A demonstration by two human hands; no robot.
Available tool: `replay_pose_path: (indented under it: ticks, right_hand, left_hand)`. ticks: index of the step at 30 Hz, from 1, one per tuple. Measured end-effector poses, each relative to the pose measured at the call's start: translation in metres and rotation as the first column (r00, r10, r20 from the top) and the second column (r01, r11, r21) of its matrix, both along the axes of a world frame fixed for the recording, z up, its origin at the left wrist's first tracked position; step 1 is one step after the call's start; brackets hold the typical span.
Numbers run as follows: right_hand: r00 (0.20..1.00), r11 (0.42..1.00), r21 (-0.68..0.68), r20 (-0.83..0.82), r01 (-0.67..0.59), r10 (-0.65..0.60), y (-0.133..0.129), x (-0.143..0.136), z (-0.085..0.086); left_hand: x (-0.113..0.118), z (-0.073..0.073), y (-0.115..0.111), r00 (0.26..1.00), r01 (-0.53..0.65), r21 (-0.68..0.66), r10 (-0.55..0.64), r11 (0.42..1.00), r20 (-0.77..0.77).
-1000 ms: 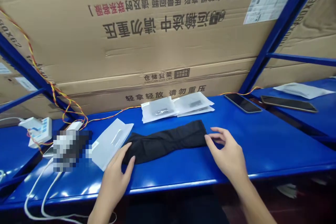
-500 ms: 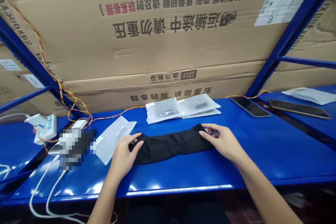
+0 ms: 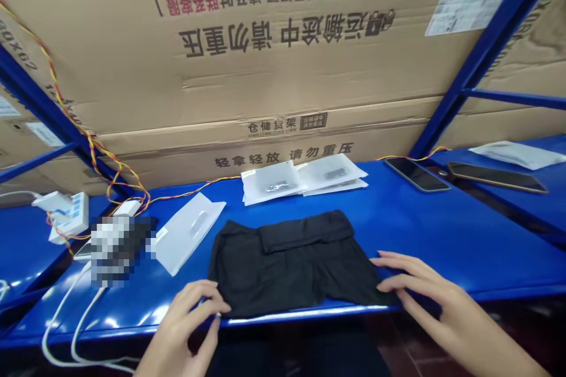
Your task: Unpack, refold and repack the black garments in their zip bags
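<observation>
A pair of black shorts [image 3: 283,280] lies spread on the blue shelf, with a folded band of its cloth across the top. My left hand [image 3: 188,321] is at the lower left corner of the shorts, thumb and forefinger pinched together at the hem. At the lower right edge, my right hand [image 3: 428,297] has its fingers apart, the fingertips just touching the cloth. Behind the shorts lie flat white packets [image 3: 331,175] with dark contents, and another translucent packet [image 3: 190,232] is to the left.
Two phones [image 3: 418,174] lie at the right, near a further white packet [image 3: 519,155]. A power strip [image 3: 71,218], white cables [image 3: 73,321] and twisted red-yellow wires [image 3: 117,174] occupy the left. Large cardboard boxes [image 3: 309,82] stand behind. The blue shelf [image 3: 469,247] ends at a front edge.
The black cloth has gone from a narrow folded strip to a wider spread, its lower part opened toward me. Both hands have moved nearer the front edge; the right hand's fingers have opened.
</observation>
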State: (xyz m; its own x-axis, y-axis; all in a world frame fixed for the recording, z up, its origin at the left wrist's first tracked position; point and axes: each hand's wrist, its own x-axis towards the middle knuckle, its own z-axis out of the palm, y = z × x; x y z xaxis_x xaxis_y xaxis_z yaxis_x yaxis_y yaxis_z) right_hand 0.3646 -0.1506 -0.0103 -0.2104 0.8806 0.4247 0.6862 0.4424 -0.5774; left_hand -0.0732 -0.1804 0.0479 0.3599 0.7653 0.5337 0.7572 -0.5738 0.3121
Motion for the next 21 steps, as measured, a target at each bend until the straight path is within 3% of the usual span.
replay_pose_path:
  ticks: [4,9,11,14,18,21]
  right_hand:
    - [1.000,0.993,0.119,-0.014,0.023,-0.022,0.008,-0.016,0.015]
    - [0.987,0.985,-0.069,-0.009,-0.161,0.161,0.012,-0.043,0.027]
    - [0.988,0.979,-0.133,-0.009,-0.157,0.157,0.015,-0.043,0.029]
    - [0.996,0.990,-0.114,-0.029,-0.085,0.082,0.030,-0.035,0.032]
    - [0.991,0.993,0.020,0.056,-0.120,0.119,0.065,-0.027,0.030]
    - [0.980,0.986,0.016,0.115,-0.165,0.162,0.083,-0.028,0.016]
  left_hand:
    - [0.020,0.013,0.004,0.999,-0.026,0.059,0.025,0.998,0.028]
    - [0.053,0.007,0.015,0.996,0.088,-0.071,-0.088,0.994,0.009]
    - [0.055,0.005,0.016,0.994,0.097,-0.138,-0.104,0.986,-0.044]
    - [0.052,0.012,0.025,0.991,0.093,-0.205,-0.110,0.974,-0.072]
    - [0.052,0.018,0.066,0.983,0.122,-0.108,-0.135,0.987,-0.124]
    - [0.054,0.005,0.102,0.954,0.180,-0.048,-0.187,0.982,-0.236]
